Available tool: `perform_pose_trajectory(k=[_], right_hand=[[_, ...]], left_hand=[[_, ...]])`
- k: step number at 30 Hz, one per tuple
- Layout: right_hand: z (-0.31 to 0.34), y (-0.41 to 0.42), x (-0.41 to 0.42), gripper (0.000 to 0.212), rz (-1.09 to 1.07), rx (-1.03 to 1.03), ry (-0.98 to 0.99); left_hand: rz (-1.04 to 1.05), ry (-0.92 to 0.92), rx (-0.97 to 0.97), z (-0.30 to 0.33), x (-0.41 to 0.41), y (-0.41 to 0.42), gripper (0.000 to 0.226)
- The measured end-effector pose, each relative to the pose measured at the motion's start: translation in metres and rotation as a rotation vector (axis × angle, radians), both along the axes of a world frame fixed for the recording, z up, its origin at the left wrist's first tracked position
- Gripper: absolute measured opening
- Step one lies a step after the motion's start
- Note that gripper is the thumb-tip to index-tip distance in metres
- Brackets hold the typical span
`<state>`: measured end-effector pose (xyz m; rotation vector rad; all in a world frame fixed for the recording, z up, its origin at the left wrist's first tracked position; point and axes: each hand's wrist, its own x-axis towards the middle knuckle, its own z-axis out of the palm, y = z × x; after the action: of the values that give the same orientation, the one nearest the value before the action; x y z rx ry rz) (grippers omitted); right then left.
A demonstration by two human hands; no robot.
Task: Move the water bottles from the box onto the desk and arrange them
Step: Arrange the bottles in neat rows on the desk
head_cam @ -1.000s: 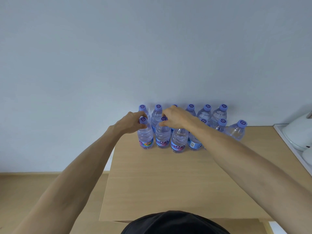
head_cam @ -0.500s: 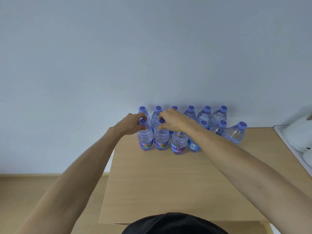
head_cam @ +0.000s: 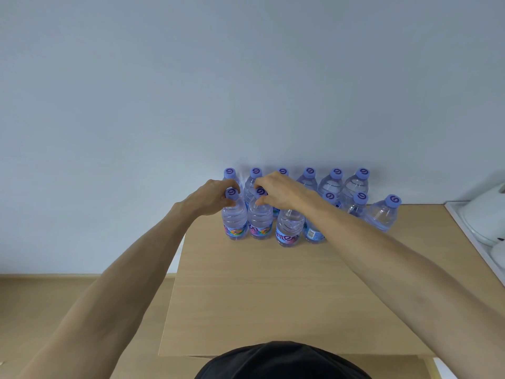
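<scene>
Several clear water bottles with purple caps stand in two rows at the far edge of the wooden desk (head_cam: 273, 291), against the wall. My left hand (head_cam: 210, 198) grips the neck of the front-left bottle (head_cam: 235, 222). My right hand (head_cam: 281, 192) pinches the cap of the second front bottle (head_cam: 260, 222). A third front bottle (head_cam: 289, 228) stands just right of it, partly under my right wrist. The back row (head_cam: 336, 181) stands upright behind. At the right end of the front row one bottle (head_cam: 382, 214) stands a little apart. No box is in view.
A white tray (head_cam: 464, 233) holding white rounded objects (head_cam: 486, 217) sits along the desk's right side. The floor (head_cam: 68, 296) lies to the left, beyond the desk's left edge. Bare desk surface lies between me and the bottles.
The two bottles under my hands have slid slightly left and closer to the back row, opening a small gap to the third front bottle. Both hands keep their hold.
</scene>
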<state>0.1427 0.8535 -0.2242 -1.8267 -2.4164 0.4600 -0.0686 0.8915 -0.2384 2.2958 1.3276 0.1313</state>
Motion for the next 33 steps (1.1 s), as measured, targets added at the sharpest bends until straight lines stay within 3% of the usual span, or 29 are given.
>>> perform_pose_trajectory(k=[5,7,10,12,15,17,21,24,33], right_hand=[[-0.004,0.000,0.004,0.036,0.001,-0.017,0.023],[-0.001,-0.001,0.009,0.048,0.003,-0.063,0.051],[0.009,-0.002,0.027,0.052,-0.023,-0.079,0.122],[0.016,-0.006,0.046,0.039,-0.043,-0.029,0.134],[0.021,-0.016,0.081,0.030,-0.094,0.015,0.112],[0.021,-0.026,0.103,0.033,-0.125,-0.014,0.075],[0.018,-0.044,0.131,0.046,-0.101,-0.155,-0.060],[0.011,-0.050,0.140,0.039,-0.044,-0.167,-0.149],[0.000,-0.048,0.139,0.029,-0.071,-0.090,-0.091]], left_hand=[[0.006,0.037,-0.034,0.004,0.000,0.000,0.026],[-0.011,0.113,-0.041,0.009,0.002,0.000,0.029],[-0.058,0.293,0.154,0.018,0.007,0.001,0.038],[-0.080,0.212,0.330,0.023,0.014,0.000,0.039],[-0.164,-0.055,0.336,0.026,0.040,-0.009,0.029],[-0.245,-0.097,0.354,0.024,0.063,-0.019,0.030],[-0.359,0.042,0.489,0.011,0.106,-0.038,0.044],[-0.390,0.216,0.546,0.002,0.125,-0.044,0.038],[-0.277,0.228,0.436,0.008,0.133,-0.040,0.026]])
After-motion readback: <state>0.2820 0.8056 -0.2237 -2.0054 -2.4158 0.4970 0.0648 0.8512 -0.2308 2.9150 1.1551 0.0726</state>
